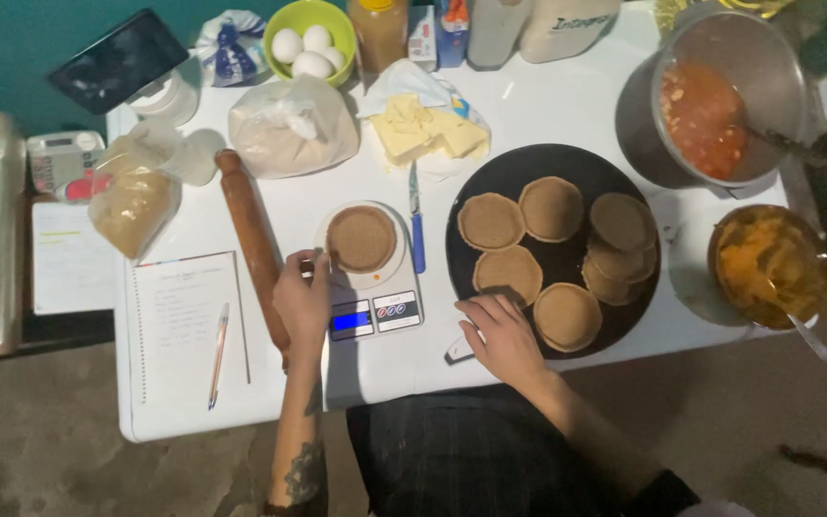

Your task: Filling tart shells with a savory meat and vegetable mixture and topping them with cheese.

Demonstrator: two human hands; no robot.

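A round brown dough disc lies on the platform of a small white kitchen scale with a lit blue display. My left hand rests at the scale's left edge, fingertips touching the platform's rim beside the disc. My right hand lies flat on the table at the near-left rim of a black round tray. The tray carries several flat dough discs. Neither hand holds anything.
A wooden rolling pin, an open notebook with a pen, a blue-handled knife, butter pieces, bagged flour, a bowl of eggs, a pot of red sauce and a bowl of orange filling crowd the white table.
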